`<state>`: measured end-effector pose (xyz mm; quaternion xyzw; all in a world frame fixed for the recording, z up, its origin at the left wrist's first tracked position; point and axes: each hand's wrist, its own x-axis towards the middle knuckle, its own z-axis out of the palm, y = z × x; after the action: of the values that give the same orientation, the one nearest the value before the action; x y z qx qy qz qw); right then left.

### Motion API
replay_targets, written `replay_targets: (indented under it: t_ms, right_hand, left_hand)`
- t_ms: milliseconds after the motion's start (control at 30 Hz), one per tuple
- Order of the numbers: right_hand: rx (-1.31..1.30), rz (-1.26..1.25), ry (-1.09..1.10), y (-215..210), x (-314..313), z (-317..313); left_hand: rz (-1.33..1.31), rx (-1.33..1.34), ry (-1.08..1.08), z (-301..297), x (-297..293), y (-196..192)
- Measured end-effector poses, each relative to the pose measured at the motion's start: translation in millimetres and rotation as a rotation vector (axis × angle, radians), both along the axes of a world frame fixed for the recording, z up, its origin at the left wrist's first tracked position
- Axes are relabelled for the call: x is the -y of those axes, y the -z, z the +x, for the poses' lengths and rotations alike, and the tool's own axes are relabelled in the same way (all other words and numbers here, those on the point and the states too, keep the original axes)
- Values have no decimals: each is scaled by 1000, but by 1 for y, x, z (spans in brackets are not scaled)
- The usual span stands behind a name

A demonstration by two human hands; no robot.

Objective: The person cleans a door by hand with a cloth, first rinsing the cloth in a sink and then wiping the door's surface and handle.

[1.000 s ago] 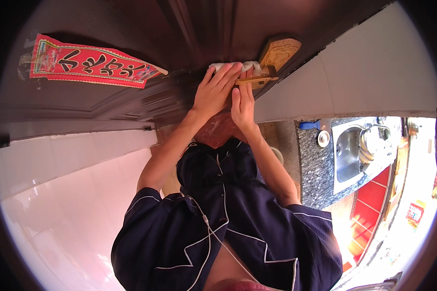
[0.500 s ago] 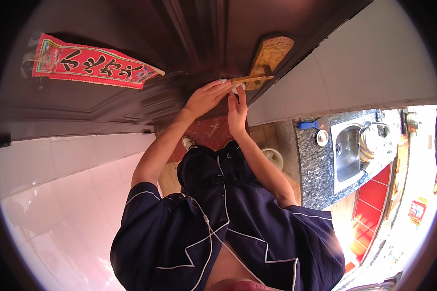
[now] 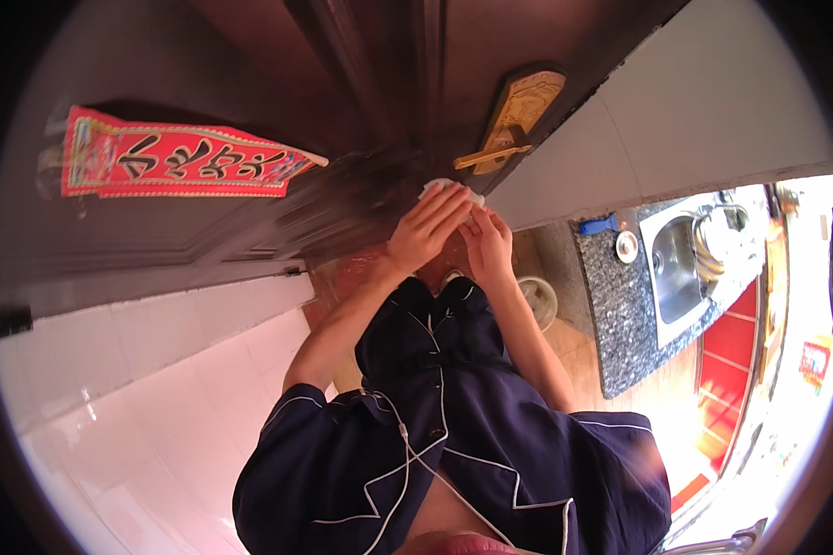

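A crumpled white tissue or cloth lies between my hands, just below the brass-coloured door handle. My left hand lies over it with long, close-set fingers, and white shows past the fingertips. From the other side my right hand pinches its edge with bent fingers. Neither hand touches the handle, whose carved backplate rises on the dark brown door. How the tissue is folded under my fingers is hidden.
A red paper strip with black characters hangs on the door at left. To the right stand a speckled stone counter, a steel sink and a blue-handled brush. A pale bucket is on the floor beside the counter.
Both hands have come off the door handle and moved down toward me, bringing the white tissue along. The whole view has shifted slightly.
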<state>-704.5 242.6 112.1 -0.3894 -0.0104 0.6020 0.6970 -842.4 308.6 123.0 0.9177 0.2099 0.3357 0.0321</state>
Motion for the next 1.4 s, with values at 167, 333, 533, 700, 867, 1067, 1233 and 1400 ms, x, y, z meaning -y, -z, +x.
replay_targets:
  t_ms: [167,333,533,700,867,1067,1233,1400]
  right_hand:
    - [547,133,183,-57,28,12]
    - [1104,178,281,-114,3,28]
    - [1587,202,197,-113,-37,43]
    - [1736,374,76,-116,-43,33]
    - [1783,361,-19,-111,-43,70]
    - [1766,348,-31,-117,-47,96]
    - [1738,510,-28,-111,-53,73]
    - [1743,377,-128,-118,-49,89]
  left_hand:
    - [-65,210,93,20,22,-42]
    - [-118,341,54,41,9,-84]
    - [-109,243,-128,50,-5,-86]
    - [-253,471,-235,43,0,-81]
    - [-163,352,-337,74,9,-87]
    - [-216,366,-334,105,0,-100]
    - [-199,332,-391,79,4,-94]
    - [-182,373,-413,97,1,-91]
